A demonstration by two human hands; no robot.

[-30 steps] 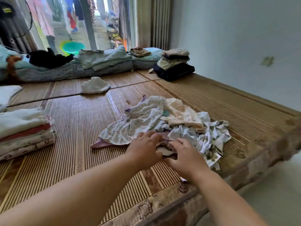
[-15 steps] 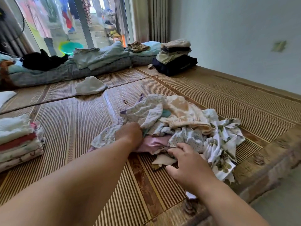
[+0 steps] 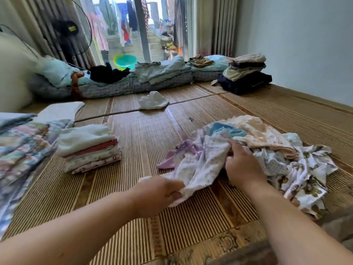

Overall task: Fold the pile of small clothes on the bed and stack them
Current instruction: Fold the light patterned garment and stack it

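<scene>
So half a second back the left hand [image 3: 160,194] was buried in the left side of the rumpled pile of small clothes [image 3: 267,138]. Now it's come back toward the near edge of the woven bamboo bed mat [image 3: 152,134], dragging a white small-print cotton garment [image 3: 198,169] out with it. The left grip is clamped on the garment's near edge, fingers curled round the cloth.

The right hand [image 3: 243,167] has moved up onto the pile where the garment's far end still lies. Its fingers are sunk in the fabric, so I can't tell if that grip is closed on the garment or just pinning the heap.

The garment is half freed, stretched between hand and pile. My guess is spreading it flat comes next, then it goes on the folded stack of white, red and patterned clothes [image 3: 89,148] well off to the left.
</scene>
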